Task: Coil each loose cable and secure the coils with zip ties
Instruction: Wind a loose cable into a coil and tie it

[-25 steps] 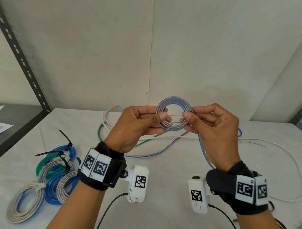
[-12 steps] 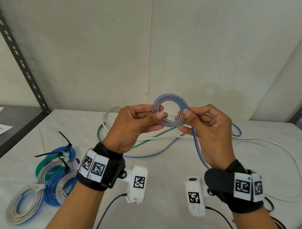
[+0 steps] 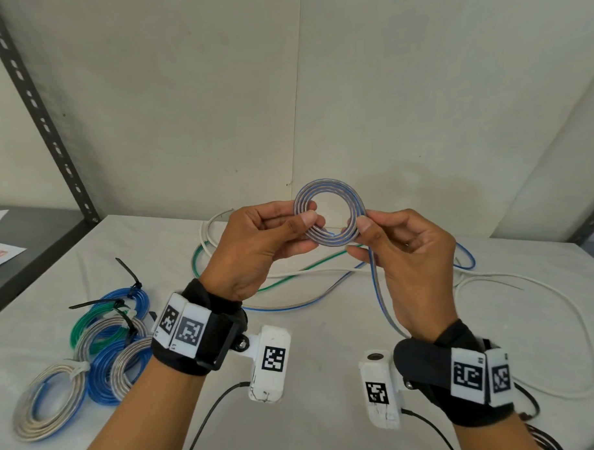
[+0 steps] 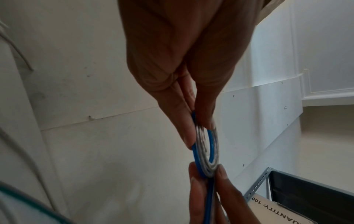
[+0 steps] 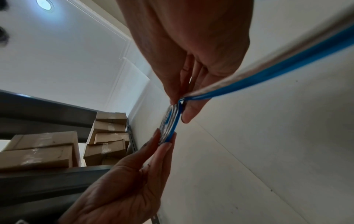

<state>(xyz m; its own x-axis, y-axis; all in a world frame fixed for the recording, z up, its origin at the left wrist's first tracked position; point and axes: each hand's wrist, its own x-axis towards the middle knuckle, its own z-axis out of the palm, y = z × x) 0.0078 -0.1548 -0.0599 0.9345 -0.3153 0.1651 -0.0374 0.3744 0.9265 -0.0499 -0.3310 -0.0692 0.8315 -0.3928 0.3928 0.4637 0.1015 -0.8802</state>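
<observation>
A small flat coil of blue-and-grey cable point(image 3: 328, 186) is held up above the white table point(image 3: 319, 328). My left hand point(image 3: 256, 243) pinches its left side between thumb and fingers. My right hand point(image 3: 404, 251) pinches its right side, and the cable's loose tail point(image 3: 381, 302) drops past that palm to the table. The left wrist view shows the coil point(image 4: 207, 150) edge-on between both hands' fingertips. The right wrist view shows the coil point(image 5: 169, 122) with the tail point(image 5: 268, 78) running off to the upper right.
Several finished coils point(image 3: 88, 350) with zip ties lie at the table's left. Loose white point(image 3: 544, 300), green point(image 3: 290, 275) and blue-grey cables sprawl behind and to the right of my hands. A dark metal shelf point(image 3: 37, 254) stands at the left; walls close in behind.
The coil and both hands have shifted a little to the left in view. Both pinches hold as before, with another turn of the tail drawn up onto the coil.
</observation>
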